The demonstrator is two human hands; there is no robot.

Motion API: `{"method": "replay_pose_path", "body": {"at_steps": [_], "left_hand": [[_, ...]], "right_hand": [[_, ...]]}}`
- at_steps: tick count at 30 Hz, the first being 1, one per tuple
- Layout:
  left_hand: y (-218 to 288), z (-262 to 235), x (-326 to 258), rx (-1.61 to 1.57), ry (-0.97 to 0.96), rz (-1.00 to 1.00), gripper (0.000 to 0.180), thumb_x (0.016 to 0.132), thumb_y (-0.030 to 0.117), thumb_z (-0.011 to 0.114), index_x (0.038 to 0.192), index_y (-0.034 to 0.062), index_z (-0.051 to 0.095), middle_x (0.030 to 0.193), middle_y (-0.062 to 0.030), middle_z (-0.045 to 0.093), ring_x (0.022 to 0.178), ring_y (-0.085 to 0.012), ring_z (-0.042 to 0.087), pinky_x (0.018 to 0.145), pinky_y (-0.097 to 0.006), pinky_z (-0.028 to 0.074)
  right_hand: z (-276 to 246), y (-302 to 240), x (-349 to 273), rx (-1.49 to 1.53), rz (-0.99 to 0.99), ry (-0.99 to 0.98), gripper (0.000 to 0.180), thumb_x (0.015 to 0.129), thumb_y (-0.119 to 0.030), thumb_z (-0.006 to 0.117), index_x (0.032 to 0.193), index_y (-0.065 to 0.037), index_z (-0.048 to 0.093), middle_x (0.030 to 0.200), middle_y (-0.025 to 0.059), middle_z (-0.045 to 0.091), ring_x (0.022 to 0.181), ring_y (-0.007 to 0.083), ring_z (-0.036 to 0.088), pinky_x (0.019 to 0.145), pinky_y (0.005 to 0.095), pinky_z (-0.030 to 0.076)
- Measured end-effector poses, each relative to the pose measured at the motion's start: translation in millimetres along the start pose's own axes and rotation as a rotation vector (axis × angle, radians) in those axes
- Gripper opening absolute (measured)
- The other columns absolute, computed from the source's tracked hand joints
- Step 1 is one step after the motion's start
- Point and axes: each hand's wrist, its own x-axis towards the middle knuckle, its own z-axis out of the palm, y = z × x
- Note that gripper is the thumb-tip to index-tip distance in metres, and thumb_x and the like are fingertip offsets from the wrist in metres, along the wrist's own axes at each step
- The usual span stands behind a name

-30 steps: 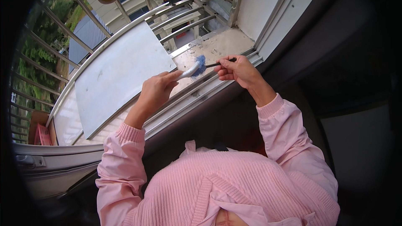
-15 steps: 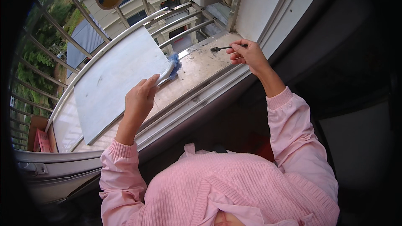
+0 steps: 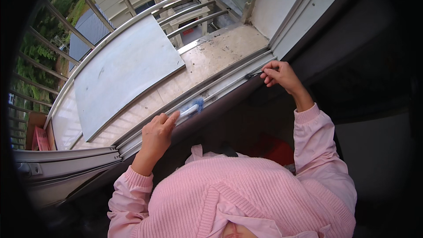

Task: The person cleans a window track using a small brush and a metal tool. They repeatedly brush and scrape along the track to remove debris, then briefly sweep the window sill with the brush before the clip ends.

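The left hand (image 3: 157,133) grips a small brush (image 3: 190,108), its blue bristles resting in the window track (image 3: 220,89). Farther along that track, the right hand (image 3: 279,75) pinches a thin dark tool (image 3: 254,74) against the rail. Beyond lies a white board (image 3: 123,72) on the tiled ledge (image 3: 220,55), inside the metal railing (image 3: 132,15).

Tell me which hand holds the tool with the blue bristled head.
The left hand: its brush has a blue head, while the right hand pinches a thin dark tool.

Soft daylight from outside, dark interior at right, heavy fisheye bending, black vignetted rim.
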Motion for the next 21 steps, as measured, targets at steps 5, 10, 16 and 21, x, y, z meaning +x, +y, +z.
{"method": "replay_pose_path", "body": {"at_steps": [5, 10, 16, 21], "left_hand": [[4, 2, 14, 0.048, -0.023, 0.053, 0.038, 0.079, 0.002, 0.061, 0.116, 0.0129, 0.061, 0.074, -0.0068, 0.052, 0.071, -0.0253, 0.058, 0.058, -0.037, 0.045], [6, 3, 29, 0.051, -0.095, 0.08, 0.041, 0.075, 0.0, 0.057, 0.113, 0.0131, 0.061, 0.075, -0.0067, 0.052, 0.072, -0.025, 0.058, 0.058, -0.038, 0.045], [8, 12, 42, 0.005, -0.107, 0.091, 0.038, 0.078, 0.001, 0.056, 0.113, 0.0129, 0.061, 0.077, -0.0072, 0.054, 0.074, -0.026, 0.059, 0.058, -0.039, 0.046], [5, 17, 46, -0.071, -0.135, 0.084, 0.036, 0.08, 0.002, 0.056, 0.114, 0.0128, 0.061, 0.079, -0.0079, 0.056, 0.076, -0.0269, 0.061, 0.059, -0.039, 0.047]], "right_hand": [[-5, -6, 6, -0.088, 0.028, -0.028, 0.017, 0.091, -0.012, 0.058, 0.096, 0.004, 0.063, 0.081, 0.0089, 0.066, 0.063, 0.0112, 0.063, 0.055, 0.0259, 0.056], [-1, -16, 18, -0.112, 0.102, -0.102, 0.016, 0.09, -0.012, 0.058, 0.093, 0.003, 0.063, 0.08, 0.0092, 0.066, 0.063, 0.0124, 0.064, 0.055, 0.0265, 0.055], [26, -17, 26, 0.042, 0.171, -0.28, 0.016, 0.091, -0.013, 0.059, 0.094, 0.002, 0.062, 0.08, 0.0099, 0.067, 0.064, 0.0141, 0.064, 0.058, 0.0275, 0.056], [66, -10, 20, 0.162, 0.205, -0.33, 0.017, 0.091, -0.014, 0.06, 0.094, 0.002, 0.062, 0.08, 0.0097, 0.066, 0.064, 0.0148, 0.064, 0.058, 0.0284, 0.056]]}}
